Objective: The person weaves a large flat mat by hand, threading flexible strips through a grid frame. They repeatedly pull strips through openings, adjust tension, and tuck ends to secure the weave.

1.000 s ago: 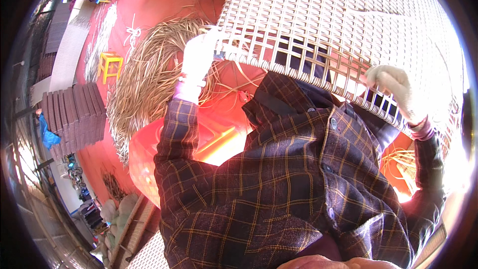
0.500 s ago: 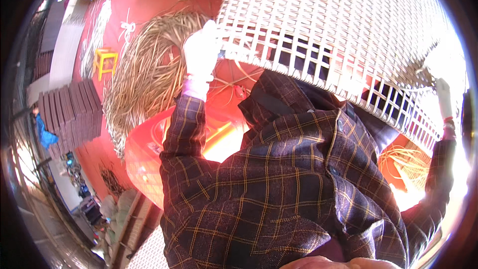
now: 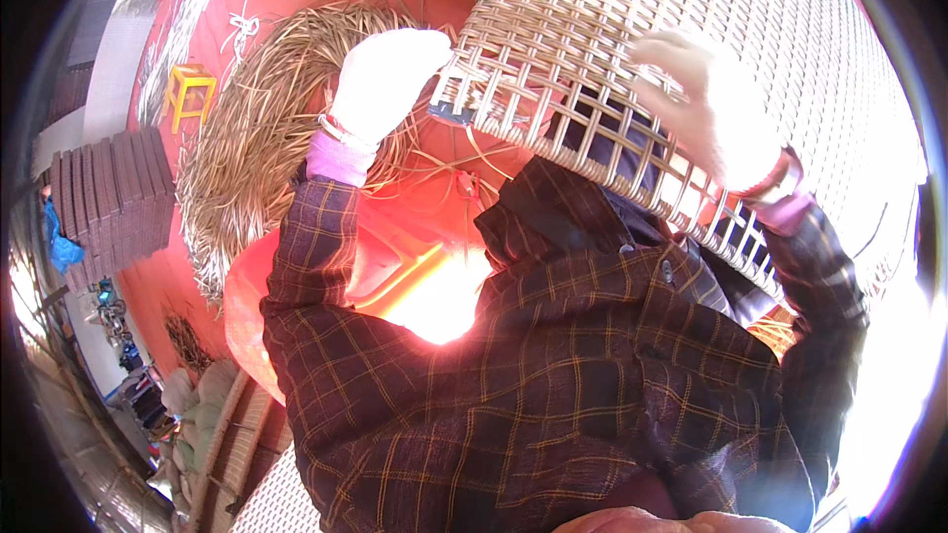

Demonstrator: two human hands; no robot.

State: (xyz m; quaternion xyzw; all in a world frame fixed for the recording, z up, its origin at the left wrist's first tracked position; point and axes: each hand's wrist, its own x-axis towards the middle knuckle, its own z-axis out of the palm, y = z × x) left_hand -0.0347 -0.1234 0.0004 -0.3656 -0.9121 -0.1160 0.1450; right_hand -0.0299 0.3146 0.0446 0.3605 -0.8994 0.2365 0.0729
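A large woven panel of pale flat strands [image 3: 592,25] spreads in front of me, tight over most of its face. Toward me its weave is an open lattice [image 3: 592,128], ending in a wrapped rim. My left hand [image 3: 385,84], in a white glove, is closed at the panel's left corner; glare washes out its finger detail. A dark blue piece [image 3: 451,114] shows at that corner. My right hand [image 3: 711,109], also white-gloved, is over the lattice, thumb and fingers apart and curved, holding nothing visible. Whether its fingertips touch the weave I cannot tell.
A big coil of dry tan strands [image 3: 267,109] lies on the red floor to the left. Beyond it are a yellow stool [image 3: 190,97] and stacked brown panels [image 3: 114,207]. A translucent red plastic seat [image 3: 370,257] catches strong sunlight beside me.
My right hand has swung from the panel's far right edge leftward to above its open lattice. My left hand stays at the left corner. The whole view has shifted slightly.
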